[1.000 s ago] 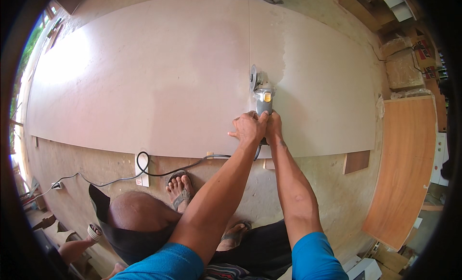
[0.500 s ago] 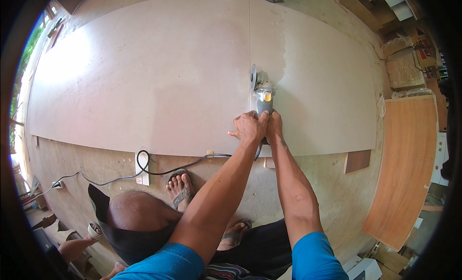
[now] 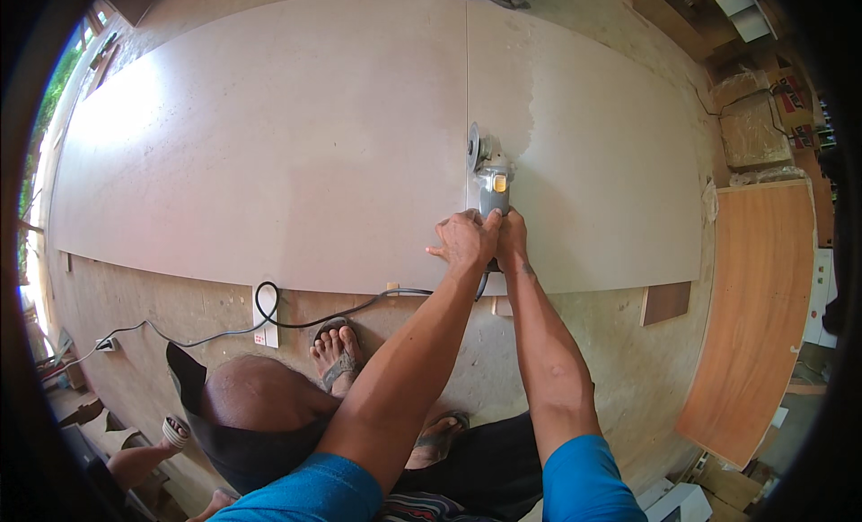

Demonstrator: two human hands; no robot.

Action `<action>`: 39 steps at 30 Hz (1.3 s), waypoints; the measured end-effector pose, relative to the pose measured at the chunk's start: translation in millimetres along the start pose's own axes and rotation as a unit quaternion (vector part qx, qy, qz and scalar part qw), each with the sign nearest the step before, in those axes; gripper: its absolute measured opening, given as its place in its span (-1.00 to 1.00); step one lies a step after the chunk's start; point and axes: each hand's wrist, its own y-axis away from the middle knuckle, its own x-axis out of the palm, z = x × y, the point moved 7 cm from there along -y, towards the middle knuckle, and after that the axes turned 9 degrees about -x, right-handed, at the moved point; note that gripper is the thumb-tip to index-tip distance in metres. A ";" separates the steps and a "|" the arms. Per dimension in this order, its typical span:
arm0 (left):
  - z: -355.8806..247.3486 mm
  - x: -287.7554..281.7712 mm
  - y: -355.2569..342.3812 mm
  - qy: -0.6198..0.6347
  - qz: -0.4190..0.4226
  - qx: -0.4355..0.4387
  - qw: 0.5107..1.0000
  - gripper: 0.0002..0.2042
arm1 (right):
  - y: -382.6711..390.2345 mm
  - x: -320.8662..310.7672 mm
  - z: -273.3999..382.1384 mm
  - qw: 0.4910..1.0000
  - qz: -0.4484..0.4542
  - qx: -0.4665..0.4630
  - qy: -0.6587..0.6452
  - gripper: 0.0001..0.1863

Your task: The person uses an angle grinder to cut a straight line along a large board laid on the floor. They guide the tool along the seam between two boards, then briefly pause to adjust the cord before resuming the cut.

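Grinder [image 3: 494,188] well inside panel's [image 3: 269,145] far edge

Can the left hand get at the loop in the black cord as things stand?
Probably, but only by leaving the angle grinder, which the left hand grips along with the right hand. Nothing covers the cord loop off to the left.

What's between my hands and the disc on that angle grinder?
In the head view, the angle grinder fills that stretch: its grey body, yellow patch and silvery gear head, from your left hand and right hand up to the disc.
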 end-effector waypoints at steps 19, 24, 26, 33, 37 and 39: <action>2.2 2.5 8.4 0.059 -0.065 0.059 0.994 -0.52 | -2.0 0.7 0.4 0.999 0.010 -0.024 0.028 -0.49; 4.5 2.8 4.8 0.086 -0.070 0.044 0.993 -0.52 | -3.2 1.6 -7.2 1.000 -0.004 -0.006 -0.010 -0.48; 5.4 2.6 3.6 0.095 -0.070 0.039 0.992 -0.52 | -3.2 2.5 -7.8 1.000 0.010 0.002 -0.002 -0.46; 5.3 -0.8 6.3 0.083 -0.065 0.029 0.994 -0.52 | -1.2 0.4 -5.5 1.000 0.021 0.020 0.012 -0.42; 5.9 -1.4 10.0 0.078 -0.065 0.011 0.995 -0.53 | 0.0 -0.5 -1.7 1.000 0.016 0.005 0.014 -0.40; 5.0 -2.2 12.8 0.076 -0.073 0.021 0.994 -0.53 | 1.6 -0.8 -1.5 1.000 0.010 0.010 0.003 -0.39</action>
